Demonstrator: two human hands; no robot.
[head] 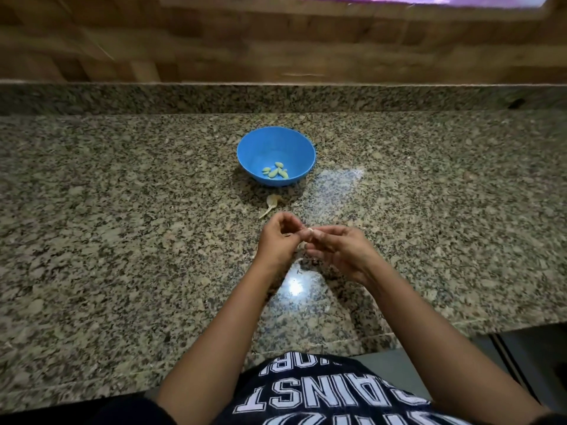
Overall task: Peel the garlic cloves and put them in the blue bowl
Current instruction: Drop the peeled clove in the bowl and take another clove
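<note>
A blue bowl (276, 154) stands on the granite counter (122, 225), with several peeled garlic cloves (275, 172) lying on its bottom. Just in front of the bowl, both my hands meet over the counter. My left hand (277, 239) and my right hand (337, 248) pinch a small pale garlic clove (309, 231) between their fingertips. Most of the clove is hidden by the fingers. A piece of garlic skin with a stem (271, 204) lies between the bowl and my hands.
The granite backsplash ledge (276, 98) runs behind the bowl, with a wooden wall above it. The counter's front edge steps back at the right (460, 326), beside a dark appliance. A small scrap of skin lies under my hands.
</note>
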